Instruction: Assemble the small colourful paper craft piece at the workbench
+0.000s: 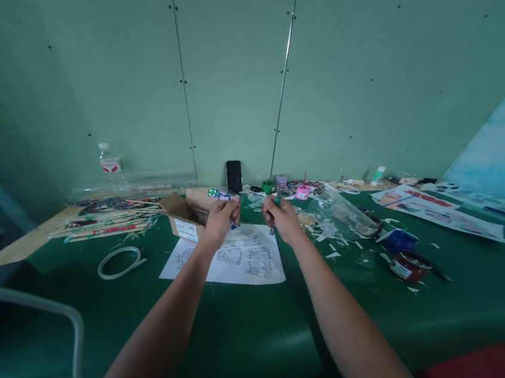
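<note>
Above the table my left hand (222,219) is closed, with its thumb pressed on the fingers. A small colourful piece with a green-and-white tip and a purple part (219,194) sticks out of it; its exact kind does not show. My right hand (283,219) is wrapped round a slim tool with a green handle (278,200), held nearly upright, its grey end showing below the fist. The two hands are apart. Beneath them lies a white sheet with line drawings (230,257). An open cardboard box (184,227) stands beside my left hand.
Behind the hands a phone (234,176) leans on the wall. To the left are a bottle (110,165), a pile of painted sticks (107,225) and a coiled tube (120,263). At right are paper scraps (326,229), a red jar (410,265) and a painted sheet (440,212).
</note>
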{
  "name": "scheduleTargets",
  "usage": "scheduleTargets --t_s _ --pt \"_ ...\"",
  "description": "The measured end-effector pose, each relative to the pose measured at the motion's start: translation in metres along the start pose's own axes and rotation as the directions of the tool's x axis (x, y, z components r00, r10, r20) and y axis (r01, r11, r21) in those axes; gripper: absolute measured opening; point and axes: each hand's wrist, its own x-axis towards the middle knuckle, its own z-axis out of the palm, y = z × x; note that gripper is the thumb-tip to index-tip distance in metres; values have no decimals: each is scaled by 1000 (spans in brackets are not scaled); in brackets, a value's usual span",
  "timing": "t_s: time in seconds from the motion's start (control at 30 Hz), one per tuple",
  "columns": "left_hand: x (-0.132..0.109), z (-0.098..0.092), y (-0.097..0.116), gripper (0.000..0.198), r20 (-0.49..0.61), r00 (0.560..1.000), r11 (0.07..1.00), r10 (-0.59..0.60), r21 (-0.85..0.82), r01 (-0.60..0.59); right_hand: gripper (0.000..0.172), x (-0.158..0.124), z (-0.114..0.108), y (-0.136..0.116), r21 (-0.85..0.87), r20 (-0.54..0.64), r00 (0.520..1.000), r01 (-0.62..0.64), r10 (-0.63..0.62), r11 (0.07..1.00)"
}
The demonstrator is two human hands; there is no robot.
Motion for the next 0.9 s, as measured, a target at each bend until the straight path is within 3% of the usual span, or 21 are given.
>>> scheduleTargets --t_s 0.17,0.33,0.5,0.63,0.77,0.9 --pt "-4 6 4 33 -16 1000 999 3 46 -3 40 0 6 5 -247 -7 999 49 -52 968" --pt "-4 8 1 34 -19 999 996 28 83 -26 35 -3 12 6 -532 -24 954 240 -298 812" --pt "-7 12 -1 38 69 992 981 101 162 -111 31 -8 16 9 -717 -33 948 197 -315 668" --pt "-11 17 -4 39 111 987 966 120 216 -142 23 -8 14 11 -773 -42 942 180 -332 608" --pt "-13 22 -4 38 103 989 979 110 161 -126 19 -9 14 10 -775 -41 941 182 -336 605" --pt "-15 23 -1 39 79 991 962 110 242 -126 27 -10 19 6 -613 -125 924 216 -363 760"
